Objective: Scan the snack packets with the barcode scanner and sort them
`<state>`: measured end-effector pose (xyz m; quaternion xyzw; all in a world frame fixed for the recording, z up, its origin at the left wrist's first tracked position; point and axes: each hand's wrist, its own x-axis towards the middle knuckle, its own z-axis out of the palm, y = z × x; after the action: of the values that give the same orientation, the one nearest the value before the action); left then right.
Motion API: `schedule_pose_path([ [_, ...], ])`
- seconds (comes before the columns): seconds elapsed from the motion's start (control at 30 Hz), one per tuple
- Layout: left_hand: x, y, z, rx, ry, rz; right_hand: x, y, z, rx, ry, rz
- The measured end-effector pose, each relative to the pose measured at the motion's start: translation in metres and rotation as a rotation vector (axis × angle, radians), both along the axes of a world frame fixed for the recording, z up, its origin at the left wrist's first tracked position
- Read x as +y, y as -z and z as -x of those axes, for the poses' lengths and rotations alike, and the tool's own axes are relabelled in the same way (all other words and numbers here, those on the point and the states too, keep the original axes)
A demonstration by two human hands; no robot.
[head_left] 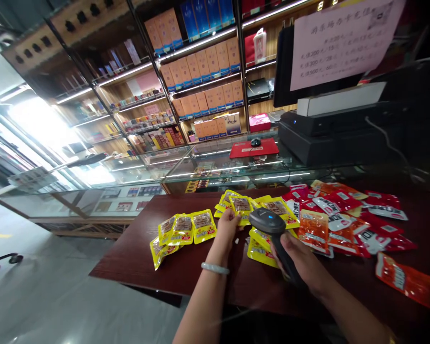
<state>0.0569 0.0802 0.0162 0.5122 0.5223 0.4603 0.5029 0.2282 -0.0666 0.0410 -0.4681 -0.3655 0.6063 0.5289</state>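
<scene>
Overall, the wall shelves take up the most room, rising beyond the scanner and carrying rows of orange and blue boxes. A glass case runs beyond the scanner too and reaches far to its left. The dark red-brown desk spreads beneath the scanner. Beyond it to the right sit a bulky black machine and a screen, with a pink handwritten sheet across the screen. Right of the scanner lies a loose heap of red and orange packets, and farther right one orange packet lies apart. Yellow packets lie beyond and beside the scanner, some partly behind it; a smaller group of yellow packets lies well to its left. Of the two hands, the right hand is wrapped round the scanner's handle, while the left hand, just left of the scanner, pinches the lower edge of a yellow packet. Beyond the scanner, a black mouse rests on a red mat. Smallest is a blue light on the scanner's head.
</scene>
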Motion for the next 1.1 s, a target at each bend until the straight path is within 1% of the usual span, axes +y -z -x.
schedule_pose_path([
  [0.07, -0.014, -0.001, 0.016, -0.172, 0.018, 0.01, 0.001, 0.0, 0.001, -0.007, -0.007, -0.005],
  [0.13, -0.028, -0.005, 0.033, -0.218, 0.033, 0.002, 0.005, -0.002, 0.004, -0.013, -0.008, -0.008],
  [0.23, -0.044, -0.008, 0.054, -0.216, 0.04, -0.02, 0.012, -0.009, 0.011, -0.026, -0.018, -0.014],
  [0.37, -0.055, -0.006, 0.071, -0.221, 0.008, -0.044, 0.022, -0.019, 0.025, 0.002, -0.059, -0.041],
  [0.53, -0.063, -0.002, 0.085, -0.23, -0.018, -0.021, 0.028, -0.018, 0.038, 0.014, -0.098, -0.062],
  [0.6, -0.065, -0.004, 0.095, -0.237, -0.061, -0.033, 0.027, -0.015, 0.04, 0.012, -0.12, -0.066],
  [0.67, -0.064, -0.007, 0.108, -0.223, -0.15, -0.061, 0.026, -0.012, 0.04, -0.001, -0.137, -0.076],
  [0.73, -0.06, -0.012, 0.125, -0.101, -0.308, -0.137, 0.023, -0.01, 0.038, -0.015, -0.139, -0.081],
  [0.77, -0.056, -0.015, 0.132, 0.022, -0.414, -0.201, 0.022, -0.009, 0.036, -0.02, -0.127, -0.077],
  [0.83, -0.048, -0.022, 0.14, 0.346, -0.632, -0.36, 0.021, -0.007, 0.033, -0.024, -0.092, -0.053],
  [0.87, -0.043, -0.025, 0.14, 0.501, -0.697, -0.428, 0.02, -0.006, 0.031, -0.024, -0.075, -0.04],
  [0.9, -0.037, -0.028, 0.135, 0.623, -0.71, -0.477, 0.02, -0.005, 0.029, -0.023, -0.067, -0.03],
  [0.93, -0.03, -0.029, 0.127, 0.705, -0.672, -0.502, 0.02, -0.005, 0.027, -0.023, -0.066, -0.027],
  [1.0, -0.014, -0.03, 0.103, 0.782, -0.504, -0.495, 0.021, -0.004, 0.025, -0.028, -0.074, -0.031],
  [1.03, -0.005, -0.029, 0.089, 0.809, -0.417, -0.467, 0.021, -0.004, 0.025, -0.032, -0.07, -0.032],
  [1.1, 0.013, -0.026, 0.061, 0.893, -0.312, -0.374, 0.023, -0.005, 0.025, -0.04, -0.051, -0.018],
])
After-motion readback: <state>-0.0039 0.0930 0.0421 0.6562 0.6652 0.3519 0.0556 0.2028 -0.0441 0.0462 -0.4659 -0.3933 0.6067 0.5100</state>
